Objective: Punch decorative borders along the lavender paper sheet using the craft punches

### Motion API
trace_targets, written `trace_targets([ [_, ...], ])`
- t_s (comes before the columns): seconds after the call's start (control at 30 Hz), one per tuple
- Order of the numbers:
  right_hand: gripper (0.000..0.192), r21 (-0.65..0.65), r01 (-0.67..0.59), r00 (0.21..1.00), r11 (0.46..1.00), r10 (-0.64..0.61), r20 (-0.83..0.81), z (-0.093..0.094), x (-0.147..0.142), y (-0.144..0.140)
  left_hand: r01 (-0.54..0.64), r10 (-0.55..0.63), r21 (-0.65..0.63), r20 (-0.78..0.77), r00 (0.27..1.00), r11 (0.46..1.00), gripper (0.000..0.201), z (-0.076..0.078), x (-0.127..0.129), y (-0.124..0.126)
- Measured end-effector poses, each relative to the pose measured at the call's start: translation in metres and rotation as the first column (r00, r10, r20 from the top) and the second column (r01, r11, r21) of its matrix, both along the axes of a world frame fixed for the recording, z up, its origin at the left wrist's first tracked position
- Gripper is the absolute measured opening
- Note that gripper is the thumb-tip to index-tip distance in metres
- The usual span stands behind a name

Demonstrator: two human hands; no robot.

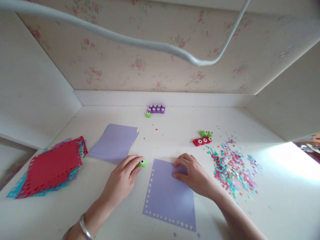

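Left hand pinches green punch, lilac sheet just right of that grip, partly under right hand, whose hold cannot be told; if slack, a bump could skew the sheet.

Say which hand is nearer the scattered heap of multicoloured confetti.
Right. The right hand is left of the confetti heap, over the lavender paper sheet; the left hand is farther left, holding a small green punch.

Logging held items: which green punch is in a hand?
The green punch in the left hand; of the others, one sits by the purple punches, the rest beside the red punches.
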State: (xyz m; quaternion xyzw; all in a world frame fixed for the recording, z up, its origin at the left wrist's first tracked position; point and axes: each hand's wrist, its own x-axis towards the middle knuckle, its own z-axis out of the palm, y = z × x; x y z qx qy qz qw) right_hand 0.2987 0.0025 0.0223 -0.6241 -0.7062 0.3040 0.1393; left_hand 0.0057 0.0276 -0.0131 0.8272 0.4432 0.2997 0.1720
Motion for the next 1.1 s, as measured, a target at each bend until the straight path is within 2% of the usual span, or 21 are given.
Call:
trace_targets([
  [0.1, 0.042, 0.037, 0.041, 0.997, 0.998, -0.039, -0.063, -0.006, 0.003, -0.003, 0.005, -0.005, 0.008, 0.016, 1.0, 1.0, 0.026, 0.0, 0.001, -0.001],
  [0.17, 0.046, 0.027, 0.092, 0.99, 0.995, -0.088, -0.112, -0.009, 0.005, -0.003, 0.01, -0.01, 0.008, 0.017, 1.0, 1.0, 0.026, 0.0, 0.002, -0.001],
  [0.27, 0.033, 0.019, 0.112, 0.982, 0.994, -0.108, -0.158, -0.008, 0.007, 0.0, 0.014, -0.014, 0.009, 0.013, 1.0, 1.0, 0.026, 0.0, 0.002, -0.001],
  [0.37, 0.018, 0.028, 0.06, 0.978, 0.998, -0.053, -0.2, -0.003, 0.009, 0.004, 0.017, -0.017, 0.004, 0.021, 1.0, 1.0, 0.025, 0.0, 0.002, 0.0],
  [0.6, 0.022, 0.085, 0.049, 0.953, 0.995, -0.021, -0.301, 0.004, 0.007, 0.006, 0.027, -0.026, -0.035, 0.035, 0.999, 0.999, 0.025, 0.0, -0.001, 0.0],
  [0.87, 0.021, -0.081, 0.079, 0.918, 0.994, -0.104, -0.382, -0.009, 0.0, 0.01, 0.043, -0.043, 0.017, 0.009, 0.999, 0.999, 0.026, 0.001, 0.001, 0.0],
  [1.1, 0.021, -0.106, 0.06, 0.921, 0.993, -0.095, -0.377, -0.011, -0.006, 0.013, 0.078, -0.078, 0.012, 0.011, 0.997, 0.997, 0.028, 0.002, 0.002, 0.0],
])
